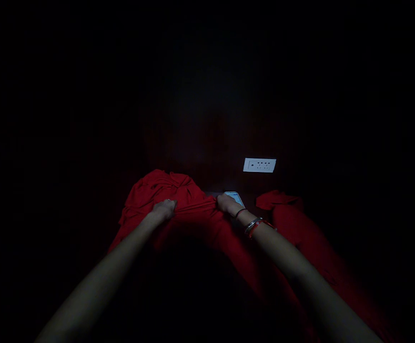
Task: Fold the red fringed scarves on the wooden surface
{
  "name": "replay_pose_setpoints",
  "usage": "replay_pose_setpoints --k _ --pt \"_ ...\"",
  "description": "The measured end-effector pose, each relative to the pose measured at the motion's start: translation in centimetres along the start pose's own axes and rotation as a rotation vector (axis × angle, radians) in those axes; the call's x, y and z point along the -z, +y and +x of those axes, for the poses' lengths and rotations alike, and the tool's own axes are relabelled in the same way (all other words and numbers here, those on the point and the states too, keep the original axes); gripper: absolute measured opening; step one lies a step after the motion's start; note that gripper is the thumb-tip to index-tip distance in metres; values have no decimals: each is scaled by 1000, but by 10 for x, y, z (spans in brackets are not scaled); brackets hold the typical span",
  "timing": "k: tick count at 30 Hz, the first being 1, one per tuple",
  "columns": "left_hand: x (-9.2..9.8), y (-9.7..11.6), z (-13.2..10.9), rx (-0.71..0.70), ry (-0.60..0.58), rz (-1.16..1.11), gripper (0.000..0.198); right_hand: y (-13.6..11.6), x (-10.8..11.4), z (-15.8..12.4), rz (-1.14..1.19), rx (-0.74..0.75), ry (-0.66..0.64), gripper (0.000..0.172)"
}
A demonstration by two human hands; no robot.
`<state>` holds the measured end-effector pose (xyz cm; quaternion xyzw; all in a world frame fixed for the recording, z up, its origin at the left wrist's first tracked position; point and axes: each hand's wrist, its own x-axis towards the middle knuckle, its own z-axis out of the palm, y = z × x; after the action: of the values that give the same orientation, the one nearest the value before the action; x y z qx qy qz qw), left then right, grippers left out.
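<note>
A large piece of red cloth point(164, 186) lies bunched in front of me, its exact kind hard to make out in the dim light. My left hand point(164, 208) is closed on a fold of it. My right hand point(226, 204) grips the same cloth a short way to the right, and the fabric is stretched in creases between the two fists. Bracelets circle my right wrist. Just behind the right hand a phone point(235, 197) with a lit screen is partly hidden by that hand.
A white socket panel point(259, 165) is set in the dark surface beyond the cloth. More red cloth point(293, 219) lies to the right of my right forearm. Everything around is too dark to make out.
</note>
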<state>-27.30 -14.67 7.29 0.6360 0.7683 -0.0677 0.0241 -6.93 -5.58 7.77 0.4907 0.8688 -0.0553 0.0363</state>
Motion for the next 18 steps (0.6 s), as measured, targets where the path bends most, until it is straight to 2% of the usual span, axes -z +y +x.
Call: replay_pose_setpoints --k 3,6,9,12,18 --pt "4 3 0 -4 -35 -25 31 -9 -7 -2 -33 87 13 35" --pt "9 13 0 5 -36 -37 35 -22 -8 -1 -85 166 93 48" --pt "12 18 -3 51 -81 -22 43 -25 -3 4 -138 178 163 34" --pt "10 16 -9 104 -126 -14 42 -16 3 11 -149 145 178 35" --pt "0 20 -12 87 -62 -54 38 -5 0 18 -159 108 95 29"
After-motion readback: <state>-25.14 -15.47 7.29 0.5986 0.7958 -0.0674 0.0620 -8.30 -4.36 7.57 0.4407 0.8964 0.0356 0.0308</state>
